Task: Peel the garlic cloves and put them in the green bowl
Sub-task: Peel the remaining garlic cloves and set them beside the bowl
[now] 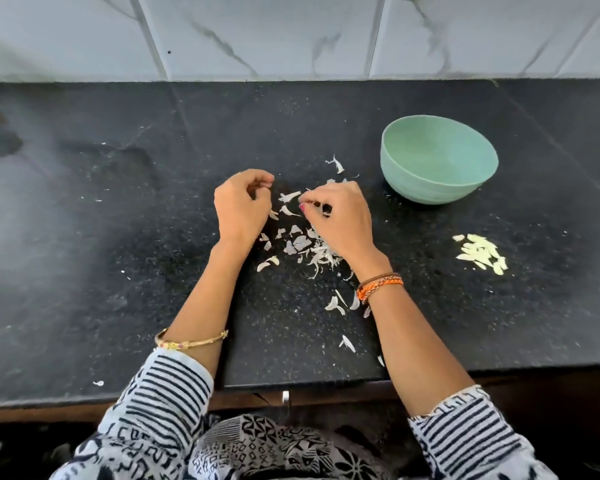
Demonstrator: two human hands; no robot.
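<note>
Patterned sleeves [160,393] sit nearest, hanging over the front edge of the black counter [84,271]; the back edge meets a white marble-tile wall [291,32]. Left hand [241,206] is over mid-counter with fingers curled in; a scrap of skin shows at its lower edge, but can't tell if it has a grip on anything. Right hand [340,220] is just beside it, fingertips pinched together on something small, too hidden to name. Garlic skins [305,244] are scattered under and between both hands, trailing toward the front edge, too many to count. One green bowl [439,161] stands to the right and further back, near the right hand, interior looks bare. One pile of peeled cloves [482,252] lies on the counter right of the hands, in front of the bowl and apart from it; roughly a dozen pieces, exact count unclear. Open counter on the whole left half and far right. One gold bangle [191,341] on the left wrist, orange and brown cords [380,282] on the right.
</note>
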